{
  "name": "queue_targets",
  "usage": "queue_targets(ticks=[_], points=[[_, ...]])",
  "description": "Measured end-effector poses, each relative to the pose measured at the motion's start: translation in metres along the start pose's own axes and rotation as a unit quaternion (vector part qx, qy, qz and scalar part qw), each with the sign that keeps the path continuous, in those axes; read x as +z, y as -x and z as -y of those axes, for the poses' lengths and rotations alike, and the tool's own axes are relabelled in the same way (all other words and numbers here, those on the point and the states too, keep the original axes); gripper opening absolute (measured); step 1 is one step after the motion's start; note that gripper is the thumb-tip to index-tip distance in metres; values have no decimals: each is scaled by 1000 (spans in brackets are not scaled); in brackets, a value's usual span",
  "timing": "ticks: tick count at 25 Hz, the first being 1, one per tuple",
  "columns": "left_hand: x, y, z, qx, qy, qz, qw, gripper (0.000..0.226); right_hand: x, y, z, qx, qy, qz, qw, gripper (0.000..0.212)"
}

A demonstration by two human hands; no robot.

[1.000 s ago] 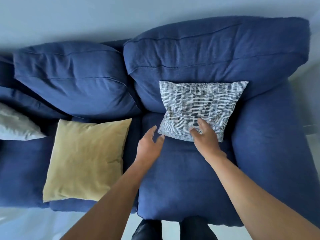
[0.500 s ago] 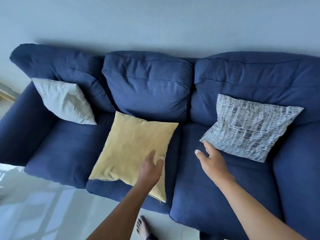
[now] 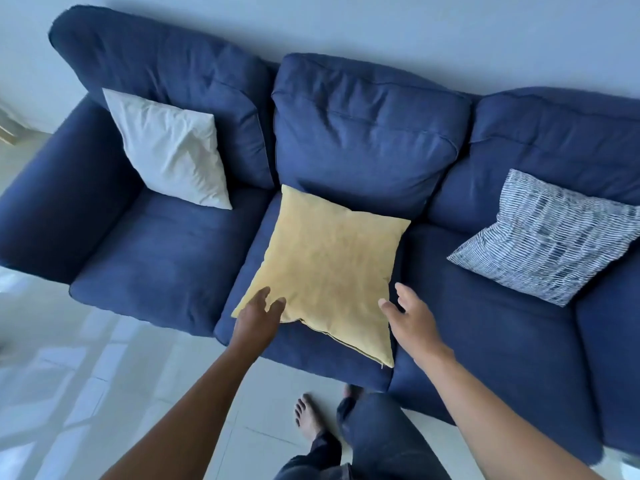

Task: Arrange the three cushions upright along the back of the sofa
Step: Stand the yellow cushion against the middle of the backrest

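Fingers [image 3: 266, 296] newly spread on yellow cushion [image 3: 329, 261]

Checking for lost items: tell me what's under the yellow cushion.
The yellow cushion lies flat on the sofa's middle seat, blue fabric showing around it. Whatever sits directly beneath is covered and cannot be seen.

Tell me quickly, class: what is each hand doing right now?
Left hand: open, on the yellow cushion, gripping nothing.
Right hand: open, beside it, holding nothing.
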State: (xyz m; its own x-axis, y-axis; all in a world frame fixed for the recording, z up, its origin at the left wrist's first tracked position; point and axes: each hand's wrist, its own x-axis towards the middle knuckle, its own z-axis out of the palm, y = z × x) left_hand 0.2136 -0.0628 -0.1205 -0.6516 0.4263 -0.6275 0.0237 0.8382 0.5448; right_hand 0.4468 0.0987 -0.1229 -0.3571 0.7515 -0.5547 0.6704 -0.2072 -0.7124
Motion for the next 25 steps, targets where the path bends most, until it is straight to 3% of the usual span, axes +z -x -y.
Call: queue_targets(ticks=[7, 16, 18, 21, 24, 25], points=[[-25, -55, -29, -18, -31, 20, 999, 62, 23, -72, 16, 63, -52, 9, 997, 69], [-21, -188, -66, -15, -64, 54, 996, 63, 43, -174, 24, 154, -61, -54, 985, 77], [-7, -218, -67, -24, -76, 75, 994, 52, 46, -196, 13, 180, -74, -83, 977, 79], [16, -272, -61, -52, -78, 72, 993, 18, 58, -229, -9, 243, -115, -122, 955, 88], [26, -309, -63, -94, -8, 66, 993, 28, 67, -251, -23, 295, -171, -129, 931, 102], [27, -317, -63, -120, 23, 75, 990, 46, 67, -253, -21, 314, -203, -114, 920, 108]])
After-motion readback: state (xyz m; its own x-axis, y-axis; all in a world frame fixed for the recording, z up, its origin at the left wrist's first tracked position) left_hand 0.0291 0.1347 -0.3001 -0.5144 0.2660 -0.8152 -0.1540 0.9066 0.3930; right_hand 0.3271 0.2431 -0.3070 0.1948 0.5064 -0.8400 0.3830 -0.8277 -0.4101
